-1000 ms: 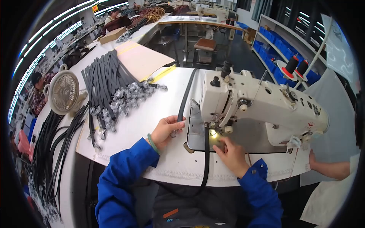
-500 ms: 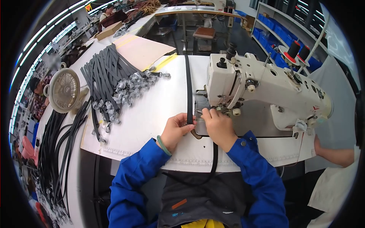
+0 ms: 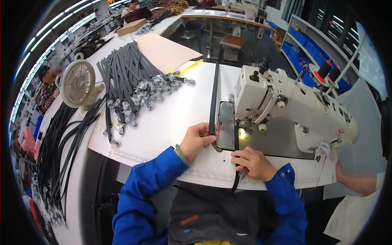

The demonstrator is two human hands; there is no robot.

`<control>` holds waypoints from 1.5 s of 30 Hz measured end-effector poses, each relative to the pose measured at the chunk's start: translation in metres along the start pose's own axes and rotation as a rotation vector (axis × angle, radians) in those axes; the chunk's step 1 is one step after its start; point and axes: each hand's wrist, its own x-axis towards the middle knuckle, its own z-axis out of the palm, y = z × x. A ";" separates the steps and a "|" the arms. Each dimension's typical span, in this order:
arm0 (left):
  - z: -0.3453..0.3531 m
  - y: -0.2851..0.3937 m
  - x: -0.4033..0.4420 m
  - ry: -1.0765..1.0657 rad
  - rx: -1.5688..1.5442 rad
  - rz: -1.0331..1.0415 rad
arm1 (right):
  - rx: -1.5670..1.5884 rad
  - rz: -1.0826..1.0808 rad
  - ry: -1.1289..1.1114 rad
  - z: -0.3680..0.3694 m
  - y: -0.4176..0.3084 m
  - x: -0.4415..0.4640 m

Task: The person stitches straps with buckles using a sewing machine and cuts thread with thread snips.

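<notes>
A black strap (image 3: pixel 214 94) runs down the white table (image 3: pixel 179 106) left of the sewing machine (image 3: pixel 286 94). My left hand (image 3: pixel 198 141) pinches its lower end beside the metal plate (image 3: pixel 226 126). My right hand (image 3: pixel 253 162) is in front of the needle area, its fingers closed at the strap part (image 3: pixel 236 143) that comes down from under the presser foot and over the table's front edge. A small metallic thing shows under the right fingers, too small to name. The machine's lamp (image 3: pixel 241 132) is lit.
Many dark straps with plastic-wrapped ends (image 3: pixel 126 77) lie at the left, beside a small fan (image 3: pixel 77 83). More black straps (image 3: pixel 61 139) hang at the far left. Red-and-black thread spools (image 3: pixel 324 70) stand at the right, above another person's arm (image 3: pixel 355 179).
My right hand has moved from the needle area down toward the table's front edge, uncovering the strap there. My left hand keeps its pinch on the strap. The whole view has shifted slightly.
</notes>
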 end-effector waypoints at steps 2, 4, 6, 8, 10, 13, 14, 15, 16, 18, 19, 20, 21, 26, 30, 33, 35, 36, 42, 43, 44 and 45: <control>0.003 0.006 -0.003 0.021 0.003 -0.012 | -0.020 0.001 0.004 -0.001 -0.003 0.003; 0.005 0.003 -0.003 0.046 -0.010 0.053 | -0.024 0.006 0.039 -0.001 -0.005 0.004; -0.001 0.011 -0.003 0.086 0.007 0.105 | -0.030 0.011 0.058 -0.001 -0.007 0.005; -0.010 0.022 -0.006 0.132 0.050 0.142 | -0.040 0.018 0.063 -0.001 -0.008 0.005; -0.039 0.039 -0.003 0.258 0.051 0.305 | -0.047 0.020 0.078 0.000 -0.007 0.005; -0.114 0.082 -0.004 0.449 -0.153 0.638 | -0.037 0.024 0.098 0.001 -0.007 0.004; -0.147 0.101 -0.014 0.480 -0.237 0.682 | -0.025 0.032 0.108 0.002 -0.007 0.004; -0.182 0.121 -0.032 0.535 -0.184 0.707 | -0.013 0.040 0.119 0.003 -0.006 0.004; -0.204 0.144 -0.055 0.625 -0.236 0.738 | -0.009 0.046 0.122 0.003 -0.007 0.004; -0.268 0.178 -0.118 0.655 -0.385 0.852 | 0.009 0.050 0.126 0.003 -0.008 0.005; -0.296 0.194 -0.158 0.724 -0.369 0.934 | -0.003 0.038 0.128 0.002 -0.008 0.006; -0.325 0.201 -0.206 0.742 -0.352 1.020 | -0.011 0.026 0.130 0.002 -0.008 0.007; -0.349 0.207 -0.253 0.759 -0.332 1.103 | -0.017 0.016 0.129 0.002 -0.009 0.007; -0.404 0.147 -0.467 1.019 -0.771 1.523 | 0.009 0.024 0.142 0.003 -0.010 0.007; -0.314 0.122 -0.421 1.441 -0.814 1.288 | -0.013 0.025 0.120 0.000 -0.015 0.008; -0.334 0.067 -0.391 1.073 -0.629 0.856 | -0.070 0.096 0.175 0.011 -0.021 -0.002; -0.370 0.037 -0.357 0.835 -0.318 0.784 | -0.146 0.152 0.225 0.020 -0.033 -0.014; -0.370 0.040 -0.335 0.866 -0.233 0.724 | -0.194 0.197 0.255 0.024 -0.044 -0.021; -0.206 0.067 -0.191 0.582 0.305 0.571 | 0.051 0.341 1.012 0.069 -0.117 -0.071; -0.171 0.062 -0.170 0.539 0.413 0.515 | 0.104 0.398 1.004 0.088 -0.123 -0.081; -0.132 0.059 -0.152 0.426 0.478 0.486 | 0.147 0.425 0.955 0.100 -0.123 -0.084; -0.098 0.054 -0.138 0.311 0.542 0.453 | 0.192 0.456 0.905 0.112 -0.127 -0.087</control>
